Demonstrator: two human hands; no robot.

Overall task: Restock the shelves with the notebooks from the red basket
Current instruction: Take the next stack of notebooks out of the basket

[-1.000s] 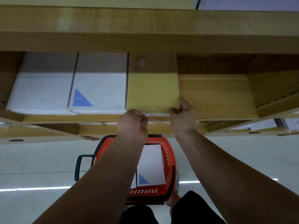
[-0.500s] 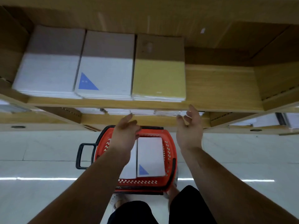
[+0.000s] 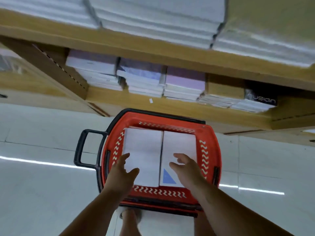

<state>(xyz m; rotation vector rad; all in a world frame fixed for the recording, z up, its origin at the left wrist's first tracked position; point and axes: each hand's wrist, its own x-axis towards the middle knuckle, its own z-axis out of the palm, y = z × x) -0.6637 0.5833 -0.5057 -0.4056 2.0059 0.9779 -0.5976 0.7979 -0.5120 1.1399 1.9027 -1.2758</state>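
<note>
- Red basket (image 3: pixel 158 191) stands on the pale tiled floor (image 3: pixel 42 193), its far rim close to the lower shelf (image 3: pixel 170 106); a black handle (image 3: pixel 80 149) sticks out from its left side
- Two white notebooks lie flat side by side in the basket, edges touching; the left notebook (image 3: pixel 144 147) is plain; the right notebook (image 3: pixel 180 145) bears a blue triangle (image 3: pixel 167 178) at its near left corner
- Left hand (image 3: pixel 121 174) is over the near left corner of the plain notebook, fingers spread, grasping nothing
- Right hand (image 3: pixel 186 167) is over the near part of the right notebook, fingers loose and apart, grasping nothing; whether either hand touches paper I cannot tell
- Lower shelf carries a row of stacks: white, lilac (image 3: pixel 185 80), tan (image 3: pixel 223 89), and a black cover (image 3: pixel 260 97) towards the right end
- Upper shelf (image 3: pixel 136 46) carries blurred white stacks along its front edge
</note>
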